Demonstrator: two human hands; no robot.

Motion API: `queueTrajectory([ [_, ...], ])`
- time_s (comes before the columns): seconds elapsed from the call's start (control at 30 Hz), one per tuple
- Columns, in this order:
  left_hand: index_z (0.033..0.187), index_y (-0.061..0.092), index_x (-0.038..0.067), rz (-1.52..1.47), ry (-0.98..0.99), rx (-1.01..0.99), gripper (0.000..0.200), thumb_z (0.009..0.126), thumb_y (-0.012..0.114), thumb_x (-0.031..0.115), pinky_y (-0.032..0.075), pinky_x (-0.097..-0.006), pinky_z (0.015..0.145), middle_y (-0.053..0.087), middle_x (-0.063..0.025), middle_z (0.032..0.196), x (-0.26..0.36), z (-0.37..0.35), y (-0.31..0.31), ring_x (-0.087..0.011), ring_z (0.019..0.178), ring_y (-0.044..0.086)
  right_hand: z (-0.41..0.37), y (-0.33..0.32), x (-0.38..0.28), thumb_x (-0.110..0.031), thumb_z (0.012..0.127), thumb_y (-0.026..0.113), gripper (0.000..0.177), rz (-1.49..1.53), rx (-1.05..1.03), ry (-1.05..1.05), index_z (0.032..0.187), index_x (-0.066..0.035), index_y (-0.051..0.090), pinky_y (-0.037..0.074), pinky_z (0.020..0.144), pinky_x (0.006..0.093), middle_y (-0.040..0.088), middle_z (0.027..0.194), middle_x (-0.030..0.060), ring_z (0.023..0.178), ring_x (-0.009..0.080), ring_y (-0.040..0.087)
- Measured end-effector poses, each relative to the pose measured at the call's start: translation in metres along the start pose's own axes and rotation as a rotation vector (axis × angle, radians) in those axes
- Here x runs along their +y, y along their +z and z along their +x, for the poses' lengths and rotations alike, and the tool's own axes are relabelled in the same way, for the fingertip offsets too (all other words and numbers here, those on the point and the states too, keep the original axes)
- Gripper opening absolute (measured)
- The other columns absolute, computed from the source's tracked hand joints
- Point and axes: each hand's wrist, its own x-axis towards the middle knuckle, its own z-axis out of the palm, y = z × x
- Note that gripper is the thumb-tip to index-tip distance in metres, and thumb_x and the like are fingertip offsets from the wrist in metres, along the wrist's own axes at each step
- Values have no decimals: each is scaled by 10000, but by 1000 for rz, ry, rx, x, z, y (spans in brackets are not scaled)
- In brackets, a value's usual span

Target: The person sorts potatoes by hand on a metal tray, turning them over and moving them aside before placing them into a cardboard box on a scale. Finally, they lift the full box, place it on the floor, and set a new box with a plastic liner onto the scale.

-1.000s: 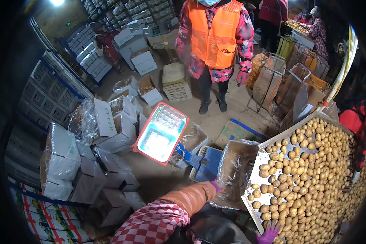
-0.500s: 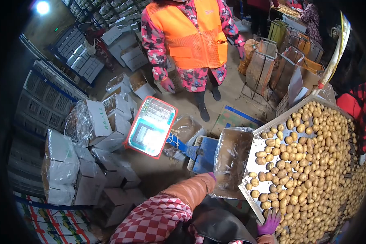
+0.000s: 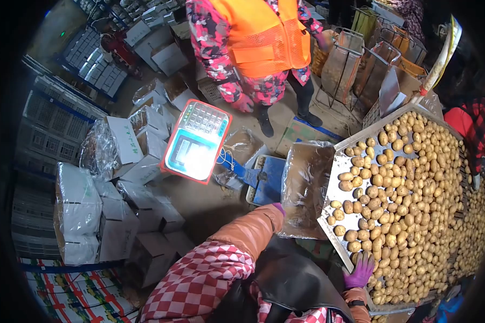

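Many potatoes cover a metal sorting table on my right. My right hand, in a purple glove, lies at the table's near edge with its fingers spread against the nearest potatoes. My left arm reaches forward to an open cardboard box lined with clear plastic. Only a bit of purple glove shows of my left hand, at the box's left side; the sleeve hides its fingers. Left of the box are a blue weighing scale and its red-framed display, which is lit.
A co-worker in an orange vest stands beyond the scale. White cartons are stacked on the left. Mesh bags on wire stands stand at the back right. A person in red is by the table's far side.
The whole view has shifted, so the table, box and scale appear higher. The co-worker in the vest has shifted stance. My left arm still reaches to the box, my right hand still on the table edge.
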Motion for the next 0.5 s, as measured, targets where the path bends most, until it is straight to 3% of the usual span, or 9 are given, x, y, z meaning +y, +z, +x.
queueTrajectory([
  [0.5,1261,595,158,19,33,-30,548,784,699,408,498,-470,881,643,-162,1186,1,-7,7,-385,1054,624,-1,2,-1,-374,588,826,931,-24,29,-14,1391,-100,445,184,1160,561,367,1509,123,1411,400,262],
])
